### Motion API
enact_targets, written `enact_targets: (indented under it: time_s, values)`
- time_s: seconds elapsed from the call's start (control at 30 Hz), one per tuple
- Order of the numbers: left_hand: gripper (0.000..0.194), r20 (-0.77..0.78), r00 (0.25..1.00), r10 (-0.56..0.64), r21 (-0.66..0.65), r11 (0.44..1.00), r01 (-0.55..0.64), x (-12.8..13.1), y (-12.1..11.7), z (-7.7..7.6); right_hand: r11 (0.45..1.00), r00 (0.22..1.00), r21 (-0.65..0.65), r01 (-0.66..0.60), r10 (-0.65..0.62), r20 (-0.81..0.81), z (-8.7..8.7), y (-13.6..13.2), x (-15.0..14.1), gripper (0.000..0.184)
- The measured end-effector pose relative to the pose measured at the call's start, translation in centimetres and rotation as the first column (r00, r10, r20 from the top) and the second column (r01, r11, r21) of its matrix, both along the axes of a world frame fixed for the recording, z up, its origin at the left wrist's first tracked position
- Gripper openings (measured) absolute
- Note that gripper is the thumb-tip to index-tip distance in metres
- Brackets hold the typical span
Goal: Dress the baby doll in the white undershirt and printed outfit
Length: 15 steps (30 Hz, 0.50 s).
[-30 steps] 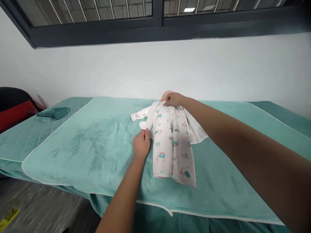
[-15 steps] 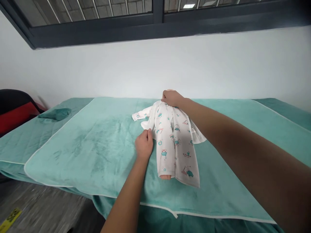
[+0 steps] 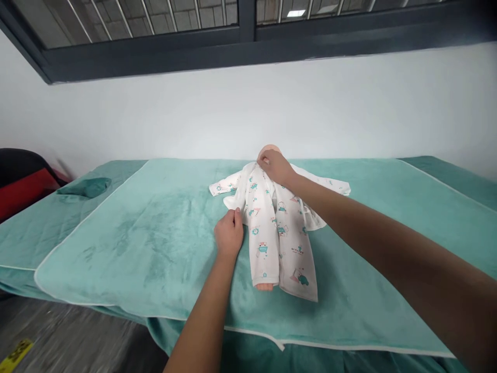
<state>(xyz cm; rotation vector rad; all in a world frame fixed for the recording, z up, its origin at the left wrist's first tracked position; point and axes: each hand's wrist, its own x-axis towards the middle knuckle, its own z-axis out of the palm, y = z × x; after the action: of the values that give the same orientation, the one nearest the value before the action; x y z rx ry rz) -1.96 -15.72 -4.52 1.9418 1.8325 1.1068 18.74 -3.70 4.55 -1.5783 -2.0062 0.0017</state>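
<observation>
Just two hands (image 3: 229, 232) (image 3: 276, 167), one clothed doll (image 3: 264, 223)

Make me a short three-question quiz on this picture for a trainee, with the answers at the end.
1. True or false: the left hand is at one side of the printed garment.
2. Choose one: toward which end of the printed garment is the right hand? A, the end near the camera; B, the end far from the camera.
3. Fill in the colour: the printed garment rests on a ____ cover.
Key: 1. True. 2. B. 3. Teal.
</observation>
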Motion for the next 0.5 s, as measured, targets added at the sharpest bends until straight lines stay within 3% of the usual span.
enact_targets:
  time_s: [0.1, 0.27, 0.37, 0.5]
  values:
    - [0.041, -0.009, 1.000, -0.004, 0.003, 1.000, 0.004, 0.0, 0.0, 0.0, 0.982, 0.984, 0.166, -0.094, 0.117, -0.137, -1.3, -4.2, 0.2, 0.020]
    - [0.041, -0.020, 1.000, 0.006, -0.008, 1.000, -0.006, 0.1, 0.0, 0.0, 0.986, 0.996, 0.144, -0.084, 0.081, 0.026, -2.9, -10.7, 0.3, 0.032]
    - [0.041, -0.040, 0.999, 0.009, -0.003, 1.000, -0.009, 0.1, 0.1, 0.0, 0.994, 0.986, 0.112, 0.006, -0.024, 0.166, -2.3, -12.2, -0.1, 0.034]
    - [0.041, -0.049, 0.999, 0.017, 0.000, 1.000, -0.017, 0.1, 0.1, 0.0, 0.991, 0.943, 0.099, 0.091, -0.117, 0.312, -0.6, -11.9, -0.5, 0.028]
